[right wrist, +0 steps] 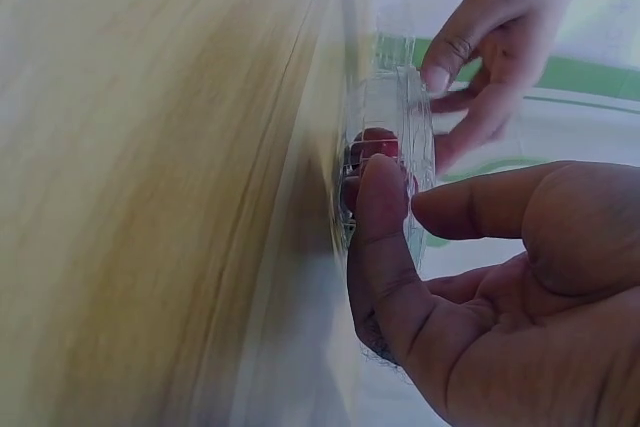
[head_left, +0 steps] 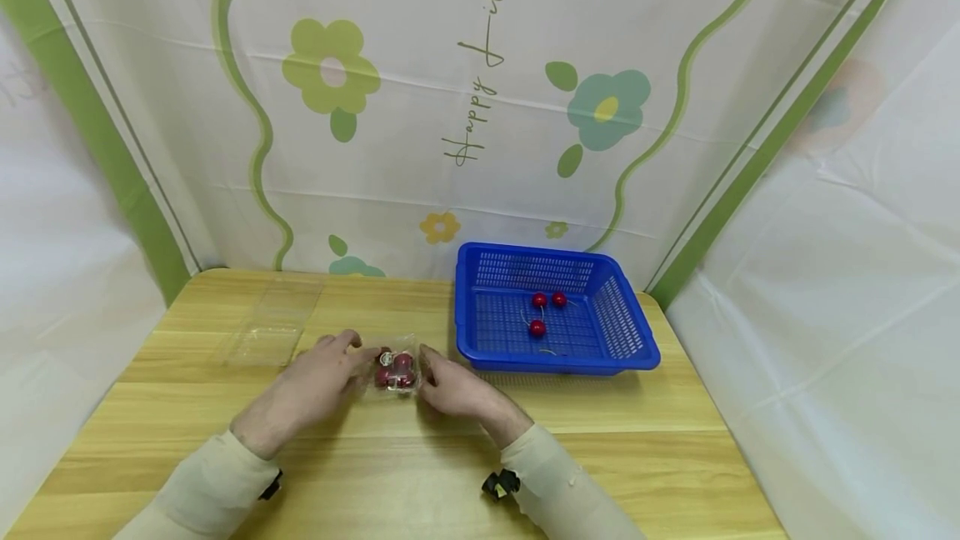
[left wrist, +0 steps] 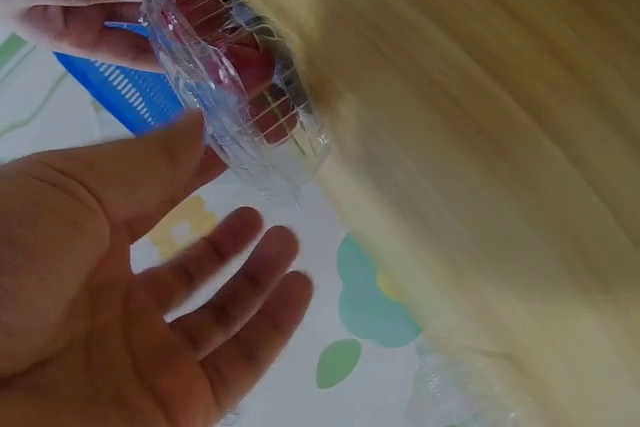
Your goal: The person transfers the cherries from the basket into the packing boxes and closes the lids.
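A small clear plastic clamshell box (head_left: 395, 372) with several red cherries (head_left: 403, 361) inside lies on the table between both hands. At its right side, my right hand (head_left: 453, 386) pinches the edge between thumb and index finger, seen close up in the right wrist view. My left hand (head_left: 318, 386) is at the opposite side, its thumb and index fingertips right at the lid's edge. In the left wrist view the other fingers (left wrist: 245, 287) of that hand are spread and relaxed, holding nothing. The lid (right wrist: 420, 137) lies over the cherries.
A blue plastic basket (head_left: 468, 323) stands at the back right, with a few red cherries (head_left: 537, 328) on its bottom. Another clear plastic container (head_left: 273, 323) lies at the back left of the wooden table (head_left: 360, 473). A printed curtain (head_left: 420, 107) hangs behind.
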{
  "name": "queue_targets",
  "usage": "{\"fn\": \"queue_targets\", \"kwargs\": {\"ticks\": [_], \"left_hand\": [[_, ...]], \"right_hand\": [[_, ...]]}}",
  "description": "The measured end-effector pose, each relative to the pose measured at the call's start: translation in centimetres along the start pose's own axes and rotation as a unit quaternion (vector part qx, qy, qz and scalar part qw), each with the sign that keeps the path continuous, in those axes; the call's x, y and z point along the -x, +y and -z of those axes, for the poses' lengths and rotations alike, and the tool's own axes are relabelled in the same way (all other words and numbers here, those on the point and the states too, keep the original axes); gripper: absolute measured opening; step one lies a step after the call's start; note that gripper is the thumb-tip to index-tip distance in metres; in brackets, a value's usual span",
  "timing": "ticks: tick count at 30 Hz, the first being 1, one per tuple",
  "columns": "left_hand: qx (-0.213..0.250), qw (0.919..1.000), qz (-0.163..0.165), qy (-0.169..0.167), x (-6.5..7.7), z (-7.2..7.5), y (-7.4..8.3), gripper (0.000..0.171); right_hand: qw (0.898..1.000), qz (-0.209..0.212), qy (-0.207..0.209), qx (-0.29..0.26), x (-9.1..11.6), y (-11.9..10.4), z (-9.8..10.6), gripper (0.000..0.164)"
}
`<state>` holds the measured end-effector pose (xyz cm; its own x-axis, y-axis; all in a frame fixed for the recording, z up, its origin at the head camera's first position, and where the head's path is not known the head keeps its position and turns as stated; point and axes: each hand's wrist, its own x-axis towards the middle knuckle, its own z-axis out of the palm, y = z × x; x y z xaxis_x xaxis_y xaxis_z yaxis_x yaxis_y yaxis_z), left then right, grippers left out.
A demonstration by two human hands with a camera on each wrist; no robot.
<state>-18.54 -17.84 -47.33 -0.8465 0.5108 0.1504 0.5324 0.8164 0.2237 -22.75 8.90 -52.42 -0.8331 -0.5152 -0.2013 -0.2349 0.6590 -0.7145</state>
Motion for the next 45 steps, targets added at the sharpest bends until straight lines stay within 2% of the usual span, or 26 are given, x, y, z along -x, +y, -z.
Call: {"fn": "queue_targets", "kwargs": {"ticks": [3, 5, 8, 11, 13, 17, 21, 25, 29, 34, 35, 38, 41, 42, 45], "left_hand": [[0.028, 0.9987, 0.024, -0.037, 0.1, 0.2, -0.3, 0.054], [0.061, 0.9948, 0.038, -0.073, -0.1, 0.2, -0.6, 0.056], [0.113, 0.9850, 0.058, -0.117, -0.3, 0.1, -1.1, 0.059], [0.173, 0.9728, 0.067, -0.139, -0.4, -0.1, -1.6, 0.062], [0.217, 0.9619, 0.076, -0.147, -0.4, -0.3, -1.9, 0.063], [0.313, 0.9300, 0.104, -0.163, -0.5, -0.6, -2.3, 0.068], [0.376, 0.9014, 0.132, -0.169, -0.6, -0.9, -2.5, 0.072], [0.422, 0.8776, 0.148, -0.172, -0.6, -1.3, -2.6, 0.074], [0.453, 0.8615, 0.152, -0.171, -0.6, -1.6, -2.7, 0.077], [0.469, 0.8532, 0.157, -0.166, -0.6, -1.9, -2.5, 0.077], [0.470, 0.8519, 0.159, -0.166, -0.6, -1.9, -2.5, 0.077], [0.467, 0.8526, 0.166, -0.167, -0.7, -1.9, -2.4, 0.077], [0.456, 0.8575, 0.171, -0.165, -0.8, -1.9, -2.2, 0.079], [0.455, 0.8579, 0.174, -0.164, -0.9, -2.0, -2.2, 0.080], [0.457, 0.8551, 0.184, -0.162, -1.0, -2.1, -2.1, 0.081]], "right_hand": [[1.000, -0.018, -0.001, -0.023, 1.2, -2.0, 0.8, 0.081], [1.000, -0.023, 0.001, -0.020, 1.4, -2.4, 0.8, 0.081], [1.000, -0.024, 0.002, -0.018, 1.4, -2.6, 0.8, 0.081], [1.000, -0.023, 0.003, -0.013, 1.3, -2.4, 0.8, 0.081], [1.000, -0.022, 0.004, -0.009, 1.2, -2.4, 0.8, 0.080], [1.000, -0.018, 0.008, 0.001, 1.2, -2.3, 0.8, 0.079], [1.000, -0.016, 0.009, 0.004, 1.2, -2.3, 0.8, 0.079], [1.000, -0.016, 0.006, 0.002, 1.2, -2.3, 0.8, 0.079], [1.000, -0.012, 0.002, -0.007, 1.0, -2.1, 0.8, 0.079], [1.000, 0.009, -0.008, -0.015, 0.3, -1.0, 0.6, 0.079], [1.000, 0.017, -0.005, -0.005, -0.2, -0.3, 0.2, 0.078], [1.000, 0.026, -0.006, -0.006, -0.3, 0.1, 0.1, 0.078], [1.000, 0.021, -0.005, -0.013, -0.1, -0.3, 0.1, 0.078], [0.999, 0.014, -0.009, -0.030, 0.3, -1.0, 0.5, 0.079], [0.999, -0.007, -0.009, -0.040, 0.6, -1.6, 0.5, 0.079]]}}
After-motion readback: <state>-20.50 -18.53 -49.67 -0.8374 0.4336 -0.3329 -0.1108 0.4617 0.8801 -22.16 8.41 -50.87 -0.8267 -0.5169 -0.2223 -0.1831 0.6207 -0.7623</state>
